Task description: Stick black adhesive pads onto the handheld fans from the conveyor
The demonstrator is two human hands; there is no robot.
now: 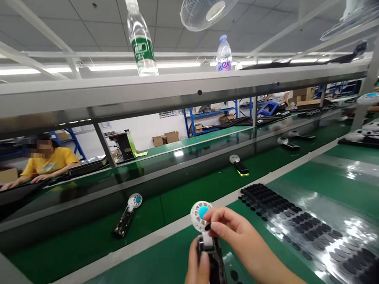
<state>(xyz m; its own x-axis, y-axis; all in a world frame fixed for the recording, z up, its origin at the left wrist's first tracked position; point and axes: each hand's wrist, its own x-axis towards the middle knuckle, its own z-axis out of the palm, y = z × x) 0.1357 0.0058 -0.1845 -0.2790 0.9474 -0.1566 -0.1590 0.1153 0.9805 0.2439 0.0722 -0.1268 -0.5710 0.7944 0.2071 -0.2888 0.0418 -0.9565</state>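
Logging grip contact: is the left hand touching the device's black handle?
Touching. The head view shows the left hand gripping the black handle, with the thumb laid against its near surface.

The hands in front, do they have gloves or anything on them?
No gloves: the left hand and right hand are both bare. No sleeve, watch or bracelet shows on the right forearm. The left wrist is out of view.

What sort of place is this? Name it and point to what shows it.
Most likely a factory assembly line: similar white-and-black devices lie spaced along a green belt, black discs lie in rows beside it, and a person in yellow sits across the line.
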